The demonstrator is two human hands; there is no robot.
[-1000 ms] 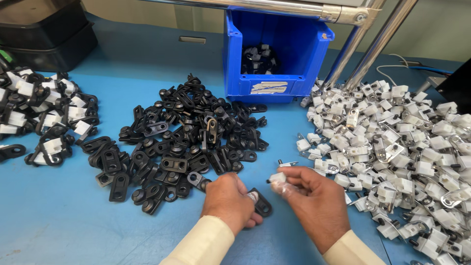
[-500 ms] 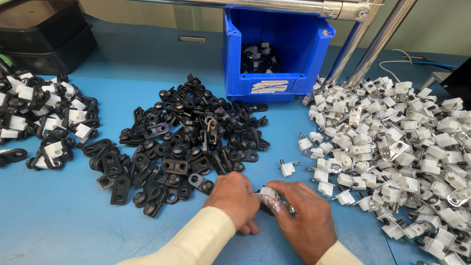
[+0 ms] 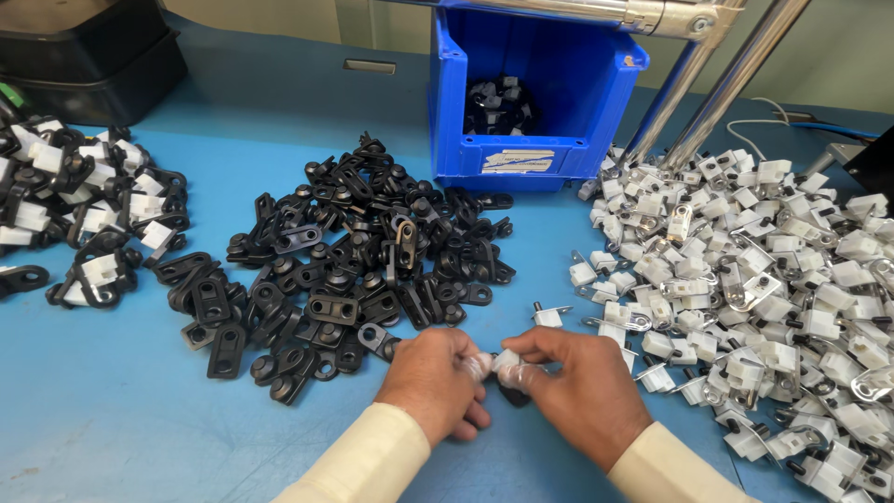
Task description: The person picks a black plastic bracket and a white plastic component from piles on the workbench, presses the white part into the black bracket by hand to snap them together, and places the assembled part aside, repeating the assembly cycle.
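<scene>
Both hands meet low on the blue tabletop (image 3: 140,438), directly in front of the open-fronted blue plastic bin (image 3: 531,88). The left hand (image 3: 433,382) is closed, fingertips pinching one side of a small white plastic clip piece (image 3: 507,361). The right hand (image 3: 577,391) is closed on the other side of the same piece. A small black part (image 3: 512,396) shows just beneath the white piece, between the two hands; whether it is already joined to the white piece cannot be told.

Judgement on the step in hand: the two pieces appear to be pressed together. It would be done well by keeping both parts square to each other, pressing evenly from both sides, and holding the work low over the tabletop so nothing springs off.

Containers: the blue bin, at the rear edge of the work area, holds a small cluster of black and white assembled pieces (image 3: 498,104) at its back; most of its floor is bare. A black tray (image 3: 84,47) stands well to the left of the bin; its contents are not visible.

Loose stock: a heap of black flat metal brackets (image 3: 354,261) lies in front and left of the bin, a heap of white plastic clips with metal tabs (image 3: 773,279) to its right, and a pile of joined black and white parts (image 3: 74,214) far left of it.
</scene>
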